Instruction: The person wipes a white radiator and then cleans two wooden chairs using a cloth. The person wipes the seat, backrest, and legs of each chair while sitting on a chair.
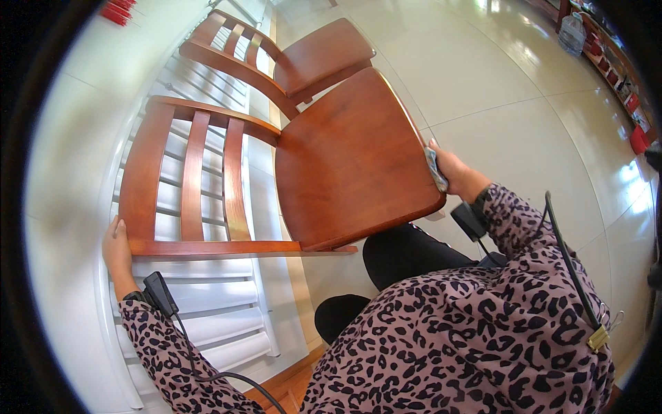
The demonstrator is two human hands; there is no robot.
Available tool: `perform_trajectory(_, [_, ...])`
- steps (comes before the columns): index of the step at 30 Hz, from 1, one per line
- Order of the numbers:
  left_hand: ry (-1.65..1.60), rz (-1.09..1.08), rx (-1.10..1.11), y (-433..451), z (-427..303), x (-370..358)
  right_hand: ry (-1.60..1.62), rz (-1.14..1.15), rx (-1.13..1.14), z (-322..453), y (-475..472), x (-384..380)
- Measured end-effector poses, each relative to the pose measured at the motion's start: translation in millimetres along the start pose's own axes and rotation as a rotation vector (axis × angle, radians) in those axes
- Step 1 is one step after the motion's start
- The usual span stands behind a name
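A reddish-brown wooden chair [357, 155] stands before me, its slatted backrest [191, 176] on the left and its seat on the right. My left hand [118, 251] grips the near end of the backrest's top rail, fingers partly hidden behind it. At the seat's front edge, my right hand [452, 168] presses a folded, pale patterned cloth [436, 169] against the wood. Both wrists carry a dark strap with a small black device and a cable.
A second wooden chair [326, 54] stands just beyond the first. White metal louvres [222, 315] run along the wall at left. Pale tiles [481, 129] cover the floor. A wooden shelf unit with red items [638, 139] and a clear plastic container [572, 35] is at upper right.
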State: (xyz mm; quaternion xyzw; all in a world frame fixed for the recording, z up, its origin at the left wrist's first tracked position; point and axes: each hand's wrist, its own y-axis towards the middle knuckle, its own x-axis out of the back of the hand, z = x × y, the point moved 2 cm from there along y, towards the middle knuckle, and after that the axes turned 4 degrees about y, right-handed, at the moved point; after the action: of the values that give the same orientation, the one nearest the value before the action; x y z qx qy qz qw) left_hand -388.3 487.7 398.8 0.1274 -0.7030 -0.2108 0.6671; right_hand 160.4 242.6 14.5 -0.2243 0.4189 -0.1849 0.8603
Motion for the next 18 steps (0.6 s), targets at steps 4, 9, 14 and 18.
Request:
perform_trajectory(4, [0.035,-0.016,0.036,-6,-11,5,-0.045,0.025,0.056,-5,-15,4])
perform_trajectory(9, [0.039,-0.059,0.047,-9,-30,8,-0.254,-0.136,0.137,3,8,10])
perform_trajectory(14, [0.105,-0.113,0.065,-17,-60,17,-0.387,-0.303,0.183,11,32,25])
perform_trajectory(18, [0.169,-0.152,0.104,-21,-92,28,-0.447,-0.417,0.167,23,27,33])
